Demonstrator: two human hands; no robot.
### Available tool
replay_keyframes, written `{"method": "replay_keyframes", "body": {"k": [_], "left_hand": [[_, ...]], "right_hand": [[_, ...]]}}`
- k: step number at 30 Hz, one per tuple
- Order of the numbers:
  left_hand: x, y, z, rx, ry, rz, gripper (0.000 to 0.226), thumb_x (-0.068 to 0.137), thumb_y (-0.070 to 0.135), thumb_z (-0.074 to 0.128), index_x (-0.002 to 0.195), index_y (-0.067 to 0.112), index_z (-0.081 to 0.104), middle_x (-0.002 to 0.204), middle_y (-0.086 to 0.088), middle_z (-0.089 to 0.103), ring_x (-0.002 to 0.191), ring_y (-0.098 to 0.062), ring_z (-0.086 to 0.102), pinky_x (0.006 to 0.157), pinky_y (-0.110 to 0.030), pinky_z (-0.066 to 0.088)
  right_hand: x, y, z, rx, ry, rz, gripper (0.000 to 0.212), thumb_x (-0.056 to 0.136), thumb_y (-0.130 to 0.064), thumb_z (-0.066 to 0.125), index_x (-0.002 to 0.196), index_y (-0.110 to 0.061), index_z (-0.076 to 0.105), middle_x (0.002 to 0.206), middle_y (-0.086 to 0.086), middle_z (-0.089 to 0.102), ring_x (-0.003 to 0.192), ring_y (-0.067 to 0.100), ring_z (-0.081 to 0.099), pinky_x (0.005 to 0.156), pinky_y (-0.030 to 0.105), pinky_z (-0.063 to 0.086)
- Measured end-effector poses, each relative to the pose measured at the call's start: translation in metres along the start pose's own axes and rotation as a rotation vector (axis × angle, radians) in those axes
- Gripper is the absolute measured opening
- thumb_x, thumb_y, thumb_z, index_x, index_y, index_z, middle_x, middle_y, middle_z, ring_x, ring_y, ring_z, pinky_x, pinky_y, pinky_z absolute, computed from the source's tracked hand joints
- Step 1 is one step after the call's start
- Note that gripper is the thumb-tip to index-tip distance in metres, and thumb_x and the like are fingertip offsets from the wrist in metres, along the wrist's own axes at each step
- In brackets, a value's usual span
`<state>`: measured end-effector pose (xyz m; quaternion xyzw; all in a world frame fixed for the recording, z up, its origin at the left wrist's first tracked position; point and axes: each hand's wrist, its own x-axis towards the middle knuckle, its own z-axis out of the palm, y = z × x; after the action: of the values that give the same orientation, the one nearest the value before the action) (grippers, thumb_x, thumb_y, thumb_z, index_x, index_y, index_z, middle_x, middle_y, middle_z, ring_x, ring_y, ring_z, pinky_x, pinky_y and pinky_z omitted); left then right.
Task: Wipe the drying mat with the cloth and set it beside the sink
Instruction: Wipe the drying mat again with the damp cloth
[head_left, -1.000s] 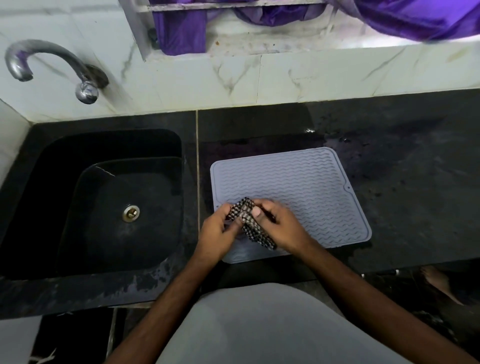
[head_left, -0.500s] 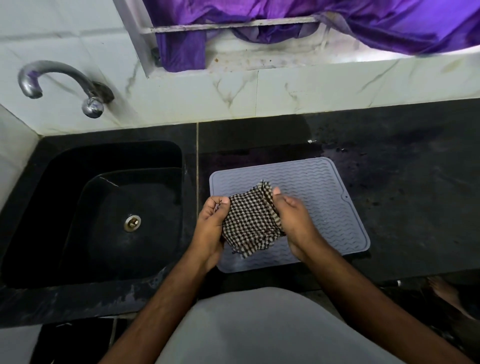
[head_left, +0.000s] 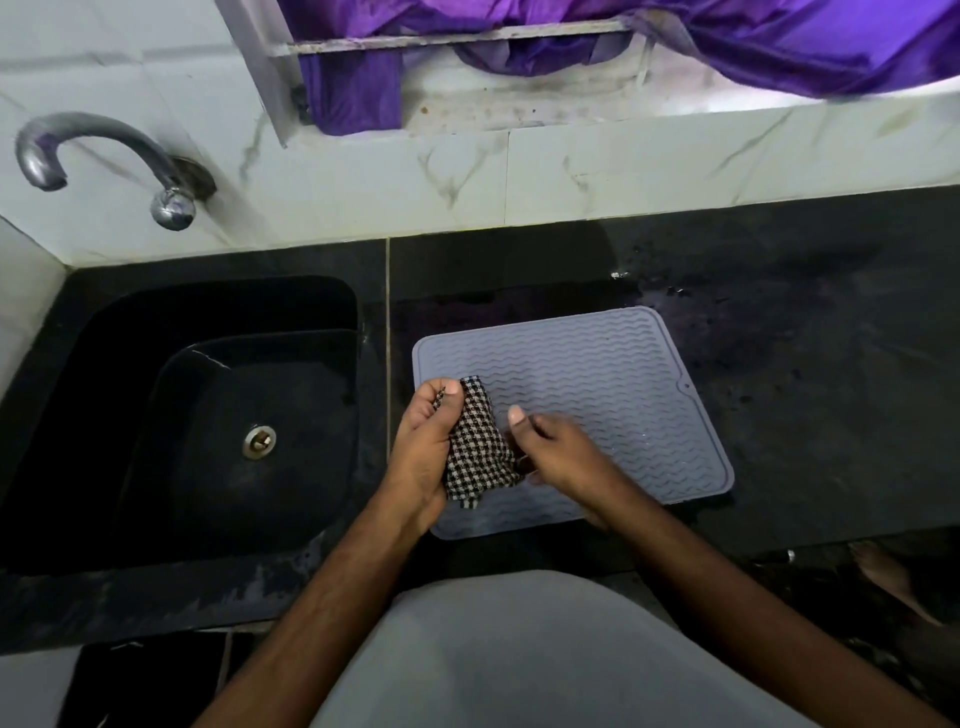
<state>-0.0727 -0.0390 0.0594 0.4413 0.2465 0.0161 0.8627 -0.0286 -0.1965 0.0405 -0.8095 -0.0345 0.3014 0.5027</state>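
A grey ribbed drying mat (head_left: 613, 395) lies flat on the black counter (head_left: 810, 332), just right of the sink (head_left: 218, 415). Over the mat's near left corner hangs a black-and-white checked cloth (head_left: 475, 447), bunched into a narrow bundle. My left hand (head_left: 423, 452) grips the cloth along its left side, thumb on top near the upper end. My right hand (head_left: 553, 454) holds the cloth's lower right edge with curled fingers, thumb raised. Part of the cloth is hidden between the two hands.
A metal tap (head_left: 104, 156) curves out from the tiled wall above the black sink. Purple fabric (head_left: 779, 47) hangs over the window ledge at the back. The counter right of the mat is wet and smeared. A bare foot (head_left: 888, 577) shows below the counter edge.
The cloth was spread open between both hands half a second ago; now it is gathered into a narrower bundle. My right hand has dropped lower along its right edge.
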Motion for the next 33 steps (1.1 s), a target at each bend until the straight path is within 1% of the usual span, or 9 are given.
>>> {"method": "replay_keyframes", "body": {"k": [4, 12, 14, 18, 22, 25, 27, 30, 33], "left_hand": [[-0.003, 0.003, 0.002, -0.049, -0.057, -0.010, 0.007, 0.098, 0.023, 0.055, 0.099, 0.017, 0.057, 0.120, -0.025, 0.061, 0.108, -0.038, 0.059, 0.104, -0.060, 0.044], [-0.008, 0.005, -0.004, 0.081, -0.068, 0.063, 0.009, 0.095, 0.028, 0.059, 0.096, 0.019, 0.058, 0.107, -0.020, 0.064, 0.094, -0.032, 0.063, 0.088, -0.052, 0.054], [-0.008, 0.005, -0.005, 0.123, -0.044, 0.080, 0.012, 0.094, 0.030, 0.062, 0.097, 0.019, 0.058, 0.110, -0.022, 0.063, 0.099, -0.034, 0.060, 0.093, -0.057, 0.050], [-0.005, 0.004, -0.007, 0.294, 0.080, 0.166, 0.015, 0.099, 0.030, 0.060, 0.100, 0.015, 0.058, 0.099, -0.011, 0.069, 0.093, -0.026, 0.064, 0.086, -0.049, 0.056], [-0.005, 0.000, -0.009, 0.429, 0.135, 0.226, 0.013, 0.103, 0.027, 0.056, 0.103, 0.015, 0.059, 0.099, -0.007, 0.072, 0.093, -0.018, 0.068, 0.086, -0.046, 0.058], [-0.005, -0.002, -0.007, 0.399, 0.133, 0.176, 0.016, 0.101, 0.028, 0.059, 0.105, 0.013, 0.062, 0.105, -0.013, 0.074, 0.101, -0.027, 0.071, 0.088, -0.047, 0.059], [-0.004, 0.001, -0.007, 0.301, 0.099, 0.100, 0.019, 0.100, 0.026, 0.060, 0.108, 0.009, 0.063, 0.110, -0.018, 0.073, 0.101, -0.030, 0.070, 0.089, -0.046, 0.058], [-0.001, 0.009, -0.005, 0.220, 0.062, 0.054, 0.021, 0.101, 0.024, 0.058, 0.112, 0.007, 0.063, 0.111, -0.017, 0.073, 0.100, -0.026, 0.070, 0.087, -0.040, 0.058], [0.002, 0.012, -0.004, 0.212, 0.066, 0.063, 0.016, 0.101, 0.023, 0.058, 0.108, 0.009, 0.062, 0.110, -0.016, 0.072, 0.099, -0.025, 0.069, 0.090, -0.041, 0.057]], "right_hand": [[0.001, 0.005, 0.004, 0.140, -0.030, 0.092, 0.038, 0.097, -0.056, 0.054, 0.105, -0.022, 0.069, 0.104, -0.005, 0.074, 0.100, 0.012, 0.067, 0.080, 0.035, 0.057], [-0.002, 0.005, 0.000, -0.141, 0.177, -0.149, 0.022, 0.090, -0.034, 0.073, 0.074, -0.020, 0.067, 0.067, -0.001, 0.070, 0.061, 0.008, 0.062, 0.066, 0.036, 0.054], [-0.009, -0.002, -0.001, -0.394, 0.265, -0.210, 0.024, 0.092, -0.037, 0.069, 0.074, -0.023, 0.064, 0.069, -0.008, 0.067, 0.066, 0.008, 0.061, 0.064, 0.032, 0.051], [-0.018, -0.017, -0.008, -1.013, 0.473, -0.351, 0.017, 0.099, -0.033, 0.060, 0.091, -0.024, 0.072, 0.085, -0.004, 0.066, 0.076, 0.017, 0.060, 0.064, 0.029, 0.042], [-0.017, -0.023, -0.015, -1.133, 0.485, -0.309, 0.017, 0.100, -0.026, 0.059, 0.092, -0.020, 0.074, 0.083, 0.000, 0.067, 0.073, 0.017, 0.063, 0.063, 0.029, 0.044], [-0.010, -0.020, -0.018, -0.881, 0.446, -0.306, 0.023, 0.098, -0.035, 0.058, 0.083, -0.022, 0.070, 0.074, -0.005, 0.064, 0.069, 0.015, 0.062, 0.062, 0.028, 0.044], [-0.008, -0.017, -0.016, -0.404, 0.360, -0.285, 0.024, 0.096, -0.032, 0.062, 0.076, -0.021, 0.066, 0.067, -0.006, 0.062, 0.066, 0.012, 0.059, 0.060, 0.027, 0.042], [-0.011, -0.019, -0.012, 0.533, 0.142, -0.045, 0.028, 0.102, -0.025, 0.050, 0.108, -0.007, 0.071, 0.102, 0.009, 0.075, 0.096, 0.021, 0.068, 0.080, 0.033, 0.052], [-0.019, -0.022, -0.010, 1.029, -0.115, 0.079, 0.044, 0.106, -0.035, 0.042, 0.128, -0.004, 0.064, 0.124, 0.015, 0.070, 0.109, 0.023, 0.067, 0.094, 0.036, 0.055]]}}
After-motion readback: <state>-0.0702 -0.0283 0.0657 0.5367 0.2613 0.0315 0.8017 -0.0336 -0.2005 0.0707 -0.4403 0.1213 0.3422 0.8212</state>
